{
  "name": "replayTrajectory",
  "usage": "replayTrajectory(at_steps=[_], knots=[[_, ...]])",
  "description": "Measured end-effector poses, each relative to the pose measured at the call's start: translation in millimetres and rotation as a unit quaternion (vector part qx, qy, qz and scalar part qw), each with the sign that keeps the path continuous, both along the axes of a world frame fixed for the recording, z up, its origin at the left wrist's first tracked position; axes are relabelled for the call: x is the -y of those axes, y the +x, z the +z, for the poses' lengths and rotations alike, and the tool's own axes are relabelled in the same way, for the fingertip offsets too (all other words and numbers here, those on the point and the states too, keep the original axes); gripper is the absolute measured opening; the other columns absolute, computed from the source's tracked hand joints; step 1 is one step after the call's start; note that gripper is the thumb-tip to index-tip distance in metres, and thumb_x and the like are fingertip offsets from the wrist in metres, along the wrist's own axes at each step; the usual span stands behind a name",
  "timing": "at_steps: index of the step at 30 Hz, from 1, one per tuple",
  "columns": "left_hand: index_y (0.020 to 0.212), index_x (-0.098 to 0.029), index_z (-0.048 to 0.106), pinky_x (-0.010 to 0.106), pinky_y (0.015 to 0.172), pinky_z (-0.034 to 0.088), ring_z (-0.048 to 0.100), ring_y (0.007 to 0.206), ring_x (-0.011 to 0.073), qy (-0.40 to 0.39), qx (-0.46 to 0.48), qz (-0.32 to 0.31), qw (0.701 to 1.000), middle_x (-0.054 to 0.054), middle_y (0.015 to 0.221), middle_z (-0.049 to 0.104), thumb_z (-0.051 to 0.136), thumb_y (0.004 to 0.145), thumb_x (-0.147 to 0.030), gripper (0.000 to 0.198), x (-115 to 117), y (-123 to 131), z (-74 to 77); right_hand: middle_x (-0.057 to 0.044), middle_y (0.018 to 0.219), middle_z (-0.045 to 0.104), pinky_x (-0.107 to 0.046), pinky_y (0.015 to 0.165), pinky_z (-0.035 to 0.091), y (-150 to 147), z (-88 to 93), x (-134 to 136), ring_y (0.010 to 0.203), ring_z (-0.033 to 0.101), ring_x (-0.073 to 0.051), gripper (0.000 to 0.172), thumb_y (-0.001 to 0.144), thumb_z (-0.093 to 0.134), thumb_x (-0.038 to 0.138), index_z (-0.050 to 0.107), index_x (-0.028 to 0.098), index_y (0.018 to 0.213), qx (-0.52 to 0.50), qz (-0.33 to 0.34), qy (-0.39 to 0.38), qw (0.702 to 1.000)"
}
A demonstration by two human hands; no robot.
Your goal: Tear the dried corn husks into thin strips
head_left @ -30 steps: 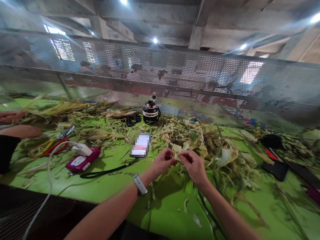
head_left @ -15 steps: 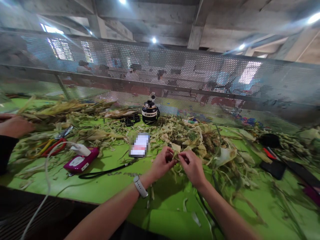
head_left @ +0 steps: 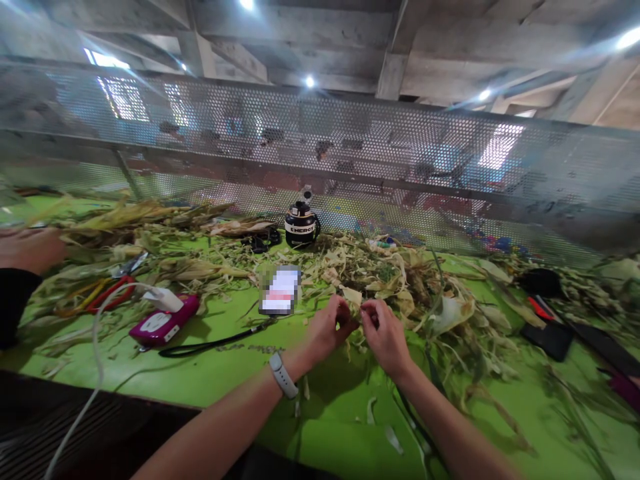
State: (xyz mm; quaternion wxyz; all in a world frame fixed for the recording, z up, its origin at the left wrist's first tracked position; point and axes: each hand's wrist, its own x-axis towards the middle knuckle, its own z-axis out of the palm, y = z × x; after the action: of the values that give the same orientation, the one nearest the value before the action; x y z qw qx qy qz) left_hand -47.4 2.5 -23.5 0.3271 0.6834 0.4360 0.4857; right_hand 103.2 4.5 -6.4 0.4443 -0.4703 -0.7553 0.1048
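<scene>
My left hand (head_left: pixel 330 327), with a pale watch (head_left: pixel 283 376) on its wrist, is over the green table. Its thumb and fingers are curled together in a pinch. Close beside it on the right, my right hand (head_left: pixel 384 333) also has thumb and forefinger pressed together. Whatever small bit is between the fingertips is too small to make out. Just behind the fingers lies a heap of dry corn husks (head_left: pixel 415 283), with a pale husk piece (head_left: pixel 352 295) at its near edge by my fingertips.
Left of my hands lie a phone (head_left: pixel 280 291), a black strap (head_left: pixel 215 343) and a purple power block (head_left: pixel 165 321) with a white cable. Red-handled scissors (head_left: pixel 113 293) lie beyond. A black jar (head_left: pixel 301 225) stands before the perforated screen (head_left: pixel 350 153). Another person's hand (head_left: pixel 30 250) is far left.
My two hands have drawn slightly apart at the fingertips, and the husk bit between them is less visible. The other person's hand at left has shifted a little.
</scene>
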Motion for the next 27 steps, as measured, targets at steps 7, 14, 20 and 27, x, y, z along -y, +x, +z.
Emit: replayTrajectory(at_steps=[7, 14, 20, 27], knots=[[0.074, -0.020, 0.039, 0.022, 0.051, 0.028, 0.040, 0.051, 0.0085, 0.003, -0.027, 0.018, 0.999, -0.007, 0.059, 0.046, 0.061, 0.072, -0.024, 0.022, 0.6, -0.8, 1.9, -0.007, 0.083, 0.064, -0.030, 0.064, 0.051, -2.0, -3.2, -0.3, 0.069, 0.063, -0.018, 0.018, 0.085, 0.046, 0.028, 0.055, 0.019, 0.098, -0.046, 0.066, -0.067, 0.994], [0.082, -0.020, 0.039, 0.021, 0.051, 0.030, 0.041, 0.054, 0.0087, -0.022, 0.049, -0.006, 0.999, -0.007, 0.060, 0.045, 0.062, 0.072, -0.025, 0.026, -3.2, -7.1, 5.1, -0.004, 0.088, 0.069, -0.032, 0.075, 0.050, 11.6, 14.1, -4.5, 0.079, 0.065, -0.019, 0.033, 0.079, 0.055, 0.022, 0.058, 0.021, 0.112, 0.013, 0.144, -0.077, 0.987], [0.081, -0.020, 0.038, 0.020, 0.052, 0.032, 0.043, 0.055, 0.0086, -0.062, 0.084, -0.034, 0.994, -0.007, 0.061, 0.045, 0.066, 0.071, -0.031, 0.031, -3.5, -7.5, 9.3, -0.004, 0.083, 0.068, -0.032, 0.071, 0.051, 16.0, 18.9, -7.8, 0.071, 0.063, -0.017, 0.027, 0.077, 0.060, 0.025, 0.061, 0.021, 0.104, -0.027, 0.143, -0.084, 0.986], [0.075, -0.019, 0.044, 0.022, 0.055, 0.033, 0.047, 0.057, 0.0099, -0.021, 0.018, 0.018, 0.999, -0.005, 0.064, 0.052, 0.064, 0.069, -0.023, 0.022, -2.6, -4.5, 7.8, -0.001, 0.071, 0.066, -0.028, 0.064, 0.050, 10.7, 13.8, -6.5, 0.068, 0.064, -0.016, 0.015, 0.074, 0.059, 0.026, 0.054, 0.019, 0.087, -0.072, 0.137, -0.160, 0.975]])
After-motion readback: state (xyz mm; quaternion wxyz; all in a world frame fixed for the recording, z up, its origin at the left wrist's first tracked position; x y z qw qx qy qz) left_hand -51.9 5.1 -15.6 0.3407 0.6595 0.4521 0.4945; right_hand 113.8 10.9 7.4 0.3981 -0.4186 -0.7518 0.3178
